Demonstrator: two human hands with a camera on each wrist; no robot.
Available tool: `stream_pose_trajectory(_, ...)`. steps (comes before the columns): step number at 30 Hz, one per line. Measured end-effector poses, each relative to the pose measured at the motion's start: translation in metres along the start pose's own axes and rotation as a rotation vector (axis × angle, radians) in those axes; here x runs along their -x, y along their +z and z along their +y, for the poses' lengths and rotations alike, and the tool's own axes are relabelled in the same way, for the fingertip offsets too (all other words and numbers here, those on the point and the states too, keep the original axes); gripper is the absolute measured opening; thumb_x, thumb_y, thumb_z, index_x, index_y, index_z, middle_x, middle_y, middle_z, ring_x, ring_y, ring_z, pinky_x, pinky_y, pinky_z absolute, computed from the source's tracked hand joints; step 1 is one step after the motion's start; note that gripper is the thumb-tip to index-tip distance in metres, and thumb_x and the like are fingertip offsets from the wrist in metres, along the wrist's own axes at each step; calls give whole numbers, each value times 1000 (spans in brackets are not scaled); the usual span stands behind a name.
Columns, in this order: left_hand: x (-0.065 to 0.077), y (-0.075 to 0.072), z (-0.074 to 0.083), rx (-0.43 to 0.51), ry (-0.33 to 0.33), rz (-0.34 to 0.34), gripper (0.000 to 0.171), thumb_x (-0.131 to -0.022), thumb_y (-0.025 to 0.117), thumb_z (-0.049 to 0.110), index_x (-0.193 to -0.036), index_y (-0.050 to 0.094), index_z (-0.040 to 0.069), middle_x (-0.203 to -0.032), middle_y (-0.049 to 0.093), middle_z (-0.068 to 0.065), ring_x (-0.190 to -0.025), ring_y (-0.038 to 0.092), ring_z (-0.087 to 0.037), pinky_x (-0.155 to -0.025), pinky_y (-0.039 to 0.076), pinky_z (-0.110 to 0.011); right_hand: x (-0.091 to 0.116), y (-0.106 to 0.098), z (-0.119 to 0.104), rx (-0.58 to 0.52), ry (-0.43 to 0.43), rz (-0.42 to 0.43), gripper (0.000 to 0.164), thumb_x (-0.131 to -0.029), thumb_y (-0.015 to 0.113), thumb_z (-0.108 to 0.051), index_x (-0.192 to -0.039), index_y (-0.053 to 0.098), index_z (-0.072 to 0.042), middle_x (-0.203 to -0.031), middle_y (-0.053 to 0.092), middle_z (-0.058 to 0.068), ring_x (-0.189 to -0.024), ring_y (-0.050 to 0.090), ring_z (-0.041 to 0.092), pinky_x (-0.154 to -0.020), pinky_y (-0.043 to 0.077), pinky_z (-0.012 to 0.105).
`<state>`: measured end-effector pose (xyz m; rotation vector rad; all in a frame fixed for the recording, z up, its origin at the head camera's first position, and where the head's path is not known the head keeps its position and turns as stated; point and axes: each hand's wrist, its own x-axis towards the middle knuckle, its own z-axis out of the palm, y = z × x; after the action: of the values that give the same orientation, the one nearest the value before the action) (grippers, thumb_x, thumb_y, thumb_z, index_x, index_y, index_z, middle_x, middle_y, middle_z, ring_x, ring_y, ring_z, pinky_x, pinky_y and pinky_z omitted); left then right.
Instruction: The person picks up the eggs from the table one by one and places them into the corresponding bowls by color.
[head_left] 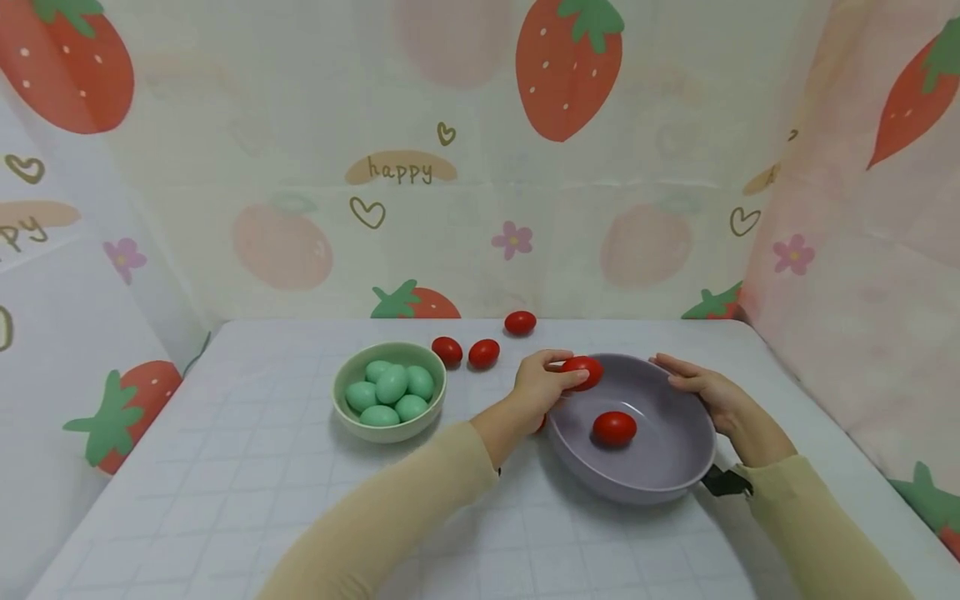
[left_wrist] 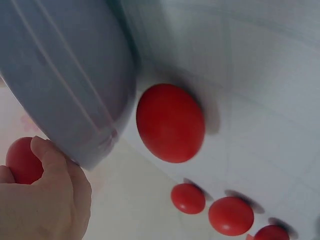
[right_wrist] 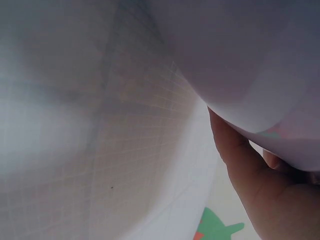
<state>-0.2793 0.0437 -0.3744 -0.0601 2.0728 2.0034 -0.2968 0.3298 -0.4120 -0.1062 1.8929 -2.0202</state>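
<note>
My left hand pinches a red egg between thumb and fingers, over the left rim of a purple bowl. Inside the bowl lies another red egg. At the bowl's right side, my right hand holds the rim; in the right wrist view its fingers lie along the bowl's wall. One more red egg lies on the table close beside the bowl, mostly hidden in the head view behind the left hand and bowl.
Left of the purple bowl stands a light green bowl holding several green eggs. Three red eggs lie toward the back of the white table. A printed strawberry curtain hangs behind the table and at both sides.
</note>
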Motion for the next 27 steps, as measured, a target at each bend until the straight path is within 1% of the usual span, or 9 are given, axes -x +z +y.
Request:
stream_pose_trajectory(2,0,5,1,14,1,-19,40,-88,73,17,-126,62,10,-108,63,-8,-81,63,-21,-79,55,-31,1,0,-1,-1,-1,-1,43,-101,47,-8,-134,59,-33,-108,61,-28,-102,52,-5,-87,44,17)
stream_pose_trajectory(5,0,14,2,39,-15,-21,38,-88,73,16,-124,63,9,-103,63,-7,-74,60,-18,-75,55,-29,2,0,-2,-15,8,7,42,-101,47,-8,-131,61,-34,-108,62,-27,-103,52,-4,-88,44,17)
stream_pose_trajectory(7,0,20,2,51,-27,-20,37,-89,73,15,-124,63,8,-103,64,-6,-73,60,-18,-75,55,-29,2,1,-2,-18,15,11,41,-101,48,-8,-129,63,-35,-108,62,-27,-104,51,-3,-88,44,17)
stream_pose_trajectory(10,-1,29,3,72,-65,0,36,-88,73,14,-123,64,9,-101,64,-6,-74,59,-19,-76,54,-30,2,1,-2,-14,23,19,40,-101,49,-9,-126,64,-36,-108,62,-26,-105,50,-3,-89,44,17)
stream_pose_trajectory(16,-6,46,-2,94,-146,65,33,-86,75,13,-118,66,13,-103,62,-6,-78,59,-20,-79,53,-31,1,1,-2,-2,30,26,42,-101,49,-11,-133,59,-36,-108,62,-27,-104,52,-3,-88,44,18)
stream_pose_trajectory(18,-8,51,-4,105,-147,82,33,-85,75,12,-117,66,13,-104,61,-6,-79,58,-20,-81,53,-31,0,0,-2,2,36,29,41,-101,49,-12,-133,59,-36,-108,62,-27,-106,50,-2,-89,43,18)
stream_pose_trajectory(20,-11,54,-8,122,-137,93,33,-85,75,9,-116,67,12,-105,60,-6,-78,57,-19,-80,54,-31,0,0,-2,6,41,34,42,-101,50,-12,-136,56,-35,-108,62,-27,-113,46,2,-89,42,19)
stream_pose_trajectory(24,-15,58,-15,135,-103,108,33,-84,75,5,-116,67,9,-104,59,-6,-77,55,-18,-74,52,-28,-1,0,-1,25,55,44,50,-101,50,-14,-148,41,-28,-108,61,-28,-129,33,13,-90,40,20)
stream_pose_trajectory(27,-19,59,-19,137,-93,123,33,-84,75,3,-115,68,8,-105,60,-6,-83,55,-20,-76,50,-29,-2,-1,-1,41,58,44,56,-101,50,-15,-153,29,-22,-108,60,-29,-135,25,18,-91,40,19)
